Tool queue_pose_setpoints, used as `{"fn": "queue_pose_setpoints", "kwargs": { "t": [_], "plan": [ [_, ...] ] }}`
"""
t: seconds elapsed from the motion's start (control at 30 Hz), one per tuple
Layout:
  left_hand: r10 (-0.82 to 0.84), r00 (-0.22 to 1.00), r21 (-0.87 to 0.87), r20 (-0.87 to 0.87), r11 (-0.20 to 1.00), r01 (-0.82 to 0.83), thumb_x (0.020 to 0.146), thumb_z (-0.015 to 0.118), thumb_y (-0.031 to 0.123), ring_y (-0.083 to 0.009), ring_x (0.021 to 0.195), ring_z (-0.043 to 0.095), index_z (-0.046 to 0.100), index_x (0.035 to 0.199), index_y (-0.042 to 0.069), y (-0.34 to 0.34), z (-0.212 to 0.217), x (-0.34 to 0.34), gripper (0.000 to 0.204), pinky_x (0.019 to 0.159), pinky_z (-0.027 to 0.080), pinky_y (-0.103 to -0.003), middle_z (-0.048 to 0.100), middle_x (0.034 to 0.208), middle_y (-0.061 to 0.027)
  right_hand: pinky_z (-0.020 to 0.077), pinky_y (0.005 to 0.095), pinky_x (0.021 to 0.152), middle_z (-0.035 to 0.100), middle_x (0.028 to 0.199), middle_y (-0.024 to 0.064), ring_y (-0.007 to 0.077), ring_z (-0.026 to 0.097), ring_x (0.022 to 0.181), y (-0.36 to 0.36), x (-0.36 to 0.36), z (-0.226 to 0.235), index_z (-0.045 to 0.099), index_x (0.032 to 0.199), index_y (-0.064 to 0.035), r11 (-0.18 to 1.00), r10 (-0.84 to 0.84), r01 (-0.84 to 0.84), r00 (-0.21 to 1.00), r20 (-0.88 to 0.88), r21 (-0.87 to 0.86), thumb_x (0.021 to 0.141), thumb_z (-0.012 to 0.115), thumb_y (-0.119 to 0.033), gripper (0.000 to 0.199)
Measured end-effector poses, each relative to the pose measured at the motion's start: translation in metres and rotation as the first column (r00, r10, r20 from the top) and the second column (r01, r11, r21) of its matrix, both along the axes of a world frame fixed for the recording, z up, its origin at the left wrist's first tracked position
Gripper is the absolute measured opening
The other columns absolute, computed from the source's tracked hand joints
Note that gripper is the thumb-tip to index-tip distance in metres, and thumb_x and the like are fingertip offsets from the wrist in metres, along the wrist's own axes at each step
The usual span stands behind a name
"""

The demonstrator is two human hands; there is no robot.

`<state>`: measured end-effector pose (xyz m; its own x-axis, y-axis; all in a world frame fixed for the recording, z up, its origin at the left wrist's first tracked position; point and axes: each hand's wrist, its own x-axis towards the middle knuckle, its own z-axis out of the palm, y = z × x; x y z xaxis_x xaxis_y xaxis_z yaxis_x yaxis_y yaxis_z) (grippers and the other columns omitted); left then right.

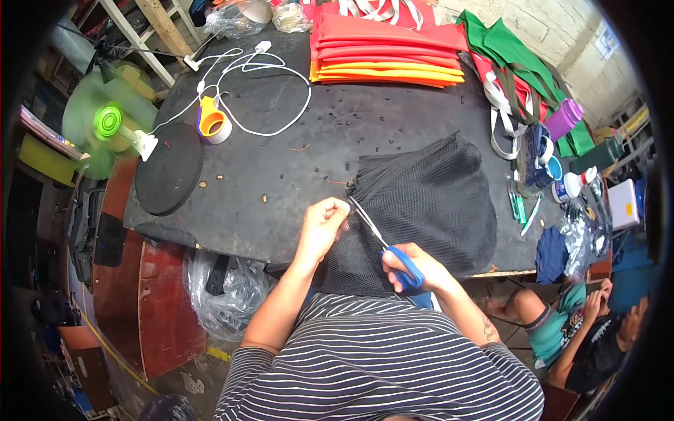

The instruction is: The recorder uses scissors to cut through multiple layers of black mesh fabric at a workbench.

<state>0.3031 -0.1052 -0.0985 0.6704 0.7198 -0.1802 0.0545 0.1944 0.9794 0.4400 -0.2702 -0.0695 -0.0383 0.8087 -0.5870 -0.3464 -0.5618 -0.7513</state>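
A stack of black mesh fabric [435, 200] lies fanned out on the table in front of me, its near part hanging over the edge at my waist. My left hand [323, 226] is closed in a pinch at the left edge of the mesh; the fingers partly hide what they grip. A pair of scissors [368, 222] with blue handles is in my right hand [423, 269], fingers through the loops. Its blades point up and left, over the mesh, with the tips close to my left fingertips.
Red and orange folded fabric [386, 52] is piled at the back. A round black disc [170, 168], a tape roll [219, 129] and a white cable [277, 131] lie left. Pens [532, 214] and a white bottle [570, 185] are right. A person [572, 326] sits at lower right.
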Motion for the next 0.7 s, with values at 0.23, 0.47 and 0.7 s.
{"fn": "queue_pose_setpoints", "kwargs": {
  "t": [0.23, 0.47, 0.7],
  "plan": [
    [0.0, 1.0, -0.009, 0.014, 1.0, 0.0, 0.086, 0.056, 0.012, -0.002, 0.048, 0.044, 0.061, 0.081, 0.002, 0.0, 0.0, -0.001, 0.012, 0.043, 0.031, -0.017, 0.055, 0.059, 0.0023, 0.0427, 0.0201, 0.043, 0.052, 0.056, 0.0021, 0.0085, 0.051, 0.044, 0.002, -0.005, 0.001, 0.052, 0.074, -0.0029, 0.999, -0.017, 0.017, 1.0, 0.023, 0.027, 0.085, 0.059, -0.032, 0.032],
    [0.039, 0.999, -0.002, 0.019, 0.999, -0.039, 0.086, 0.057, 0.013, -0.0021, 0.047, 0.043, 0.058, 0.076, 0.002, -0.001, 0.004, -0.002, 0.015, 0.042, 0.03, -0.018, 0.055, 0.059, 0.0014, 0.041, 0.0191, 0.042, 0.051, 0.057, 0.0009, 0.007, 0.049, 0.044, 0.0, -0.007, -0.005, 0.051, 0.075, -0.0038, 0.999, -0.006, 0.002, 0.992, 0.125, 0.034, 0.083, 0.062, -0.031, 0.03],
    [0.042, 0.997, 0.117, -0.058, 0.993, -0.035, 0.087, 0.056, 0.012, -0.0024, 0.049, 0.044, 0.055, 0.074, 0.002, 0.001, 0.008, -0.005, 0.016, 0.044, 0.033, -0.019, 0.055, 0.058, 0.0009, 0.04, 0.018, 0.047, 0.051, 0.062, -0.0001, 0.0054, 0.05, 0.05, 0.001, -0.003, -0.001, 0.05, 0.078, -0.005, 0.991, 0.109, -0.125, 0.967, 0.23, 0.055, 0.083, 0.059, -0.041, 0.037]
  ]
}}
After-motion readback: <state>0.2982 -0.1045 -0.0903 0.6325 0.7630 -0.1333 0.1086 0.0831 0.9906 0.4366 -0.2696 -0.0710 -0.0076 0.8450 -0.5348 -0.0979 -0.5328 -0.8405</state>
